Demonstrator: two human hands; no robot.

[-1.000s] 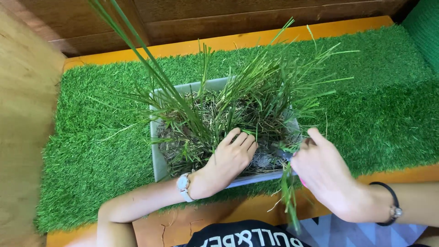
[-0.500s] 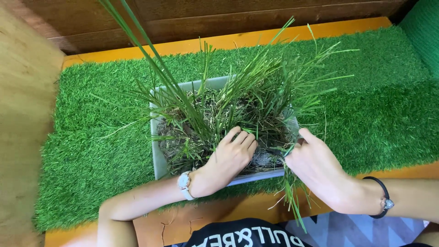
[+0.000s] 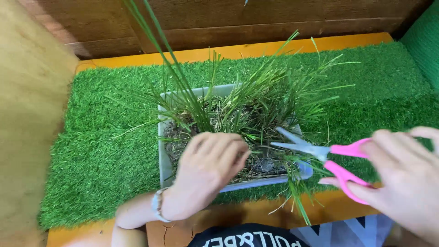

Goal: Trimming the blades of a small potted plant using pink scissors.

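Item: pink-handled scissors, blades apart, tips over near-right corner of grey planter tray. Held in my R hand, fingers closed through the handle loops, off tray's right. L hand: fingers together, palm down on soil and grass clumps mid-tray, gripping nothing I can see. Tray sits on green turf mat.

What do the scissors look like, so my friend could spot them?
Start at the grey tray of tall grass sitting on the green turf mat. At its right end, the right hand holds the scissors with the blades open over the tray. Their bright pink handles are the only pink thing among all the green.
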